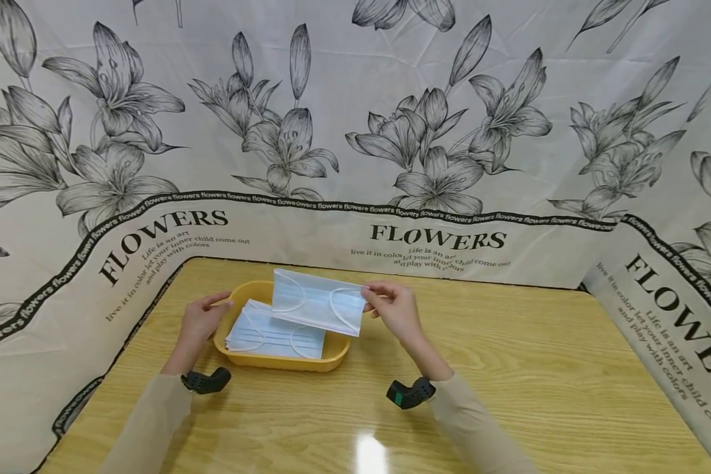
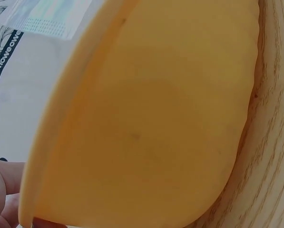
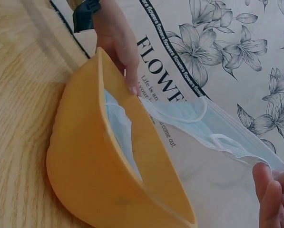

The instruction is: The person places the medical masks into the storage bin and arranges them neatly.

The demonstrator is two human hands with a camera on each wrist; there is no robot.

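A yellow plastic basin point(image 1: 284, 363) stands on the table, with a stack of light-blue face masks point(image 1: 266, 339) with white ear loops lying in it. At the basin's left end my left hand point(image 1: 203, 320) grips the rim, thumb on the inner side; its fingers point(image 2: 8, 178) show at the rim in the left wrist view. My right hand point(image 1: 395, 311) pinches one face mask point(image 1: 315, 304) by its right edge between thumb and fingers. That mask is spread flat, tilted above the basin's right part, its loops facing me. It hides some of the basin's far rim.
The wood-grain table point(image 1: 509, 368) extends to the right and in front of the basin. A white cloth point(image 1: 308, 230) printed with flowers and lettering hangs behind the table and along both sides. Each wrist wears a black band device point(image 1: 411, 393).
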